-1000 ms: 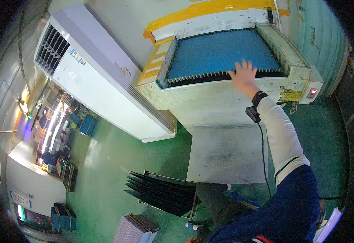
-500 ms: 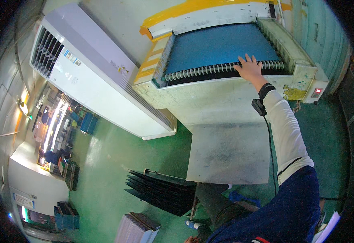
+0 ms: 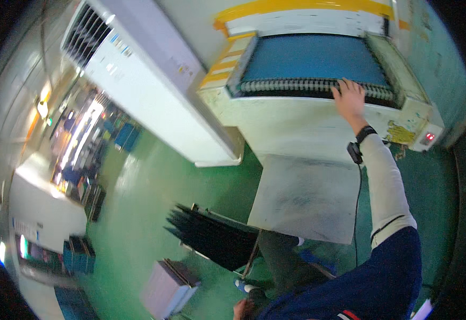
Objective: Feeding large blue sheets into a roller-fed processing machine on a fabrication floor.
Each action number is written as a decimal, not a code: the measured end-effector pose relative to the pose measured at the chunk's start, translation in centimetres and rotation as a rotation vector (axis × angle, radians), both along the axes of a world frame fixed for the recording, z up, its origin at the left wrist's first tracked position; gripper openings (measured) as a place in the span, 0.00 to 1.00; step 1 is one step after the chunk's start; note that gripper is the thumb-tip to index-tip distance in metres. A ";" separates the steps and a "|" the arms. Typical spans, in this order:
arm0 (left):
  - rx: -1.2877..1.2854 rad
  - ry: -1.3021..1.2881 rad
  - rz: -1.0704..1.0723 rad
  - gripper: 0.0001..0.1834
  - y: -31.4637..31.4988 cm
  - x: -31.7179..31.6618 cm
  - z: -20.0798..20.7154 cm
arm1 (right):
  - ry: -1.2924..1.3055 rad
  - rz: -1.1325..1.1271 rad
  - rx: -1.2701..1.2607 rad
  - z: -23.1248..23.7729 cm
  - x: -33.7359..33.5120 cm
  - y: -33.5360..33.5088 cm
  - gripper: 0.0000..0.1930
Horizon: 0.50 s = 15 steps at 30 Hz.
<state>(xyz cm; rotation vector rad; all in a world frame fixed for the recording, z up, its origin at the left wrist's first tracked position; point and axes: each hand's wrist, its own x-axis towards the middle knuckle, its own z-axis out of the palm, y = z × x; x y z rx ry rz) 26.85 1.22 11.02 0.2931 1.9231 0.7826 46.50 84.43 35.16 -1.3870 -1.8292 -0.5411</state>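
At the upper right, my right hand (image 3: 351, 104) reaches over the front lip of a worn white machine (image 3: 275, 128). Its fingers are spread and hold nothing. They lie at the row of ringed rollers (image 3: 297, 85), though blur hides whether they touch. Behind the rollers a flat blue sheet or panel (image 3: 313, 56) fills the machine's bed. A dark band with a small black box (image 3: 354, 152) and cable is on the right wrist. Low in the picture, my left hand (image 3: 242, 309) shows only in part beside my leg, its fingers unclear.
A tall white air conditioner (image 3: 153, 80) stands left of the machine. A grey sheet (image 3: 307, 197) slopes down from the machine's front. Near my legs are a rack of black panels (image 3: 211, 234) and a pale stack (image 3: 169, 288). A lit switch (image 3: 430, 137) is at the machine's right corner.
My view has shifted, so the machine appears farther right. My right hand has drawn slightly back toward the machine's front lip. More of my left hand shows at the lower edge.
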 end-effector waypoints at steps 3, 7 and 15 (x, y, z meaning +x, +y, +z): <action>-0.032 0.682 -0.556 0.11 -2.6 -2.6 -9.3 | -0.165 -0.034 -0.040 -1.5 1.2 -1.2 0.22; 0.016 0.156 0.178 0.10 -2.0 -2.7 -10.1 | -0.295 -0.074 -0.014 -2.9 1.1 -2.2 0.26; 0.127 -0.216 0.782 0.20 -0.8 -1.1 -8.4 | -0.402 -0.030 0.038 -5.6 0.1 0.7 0.31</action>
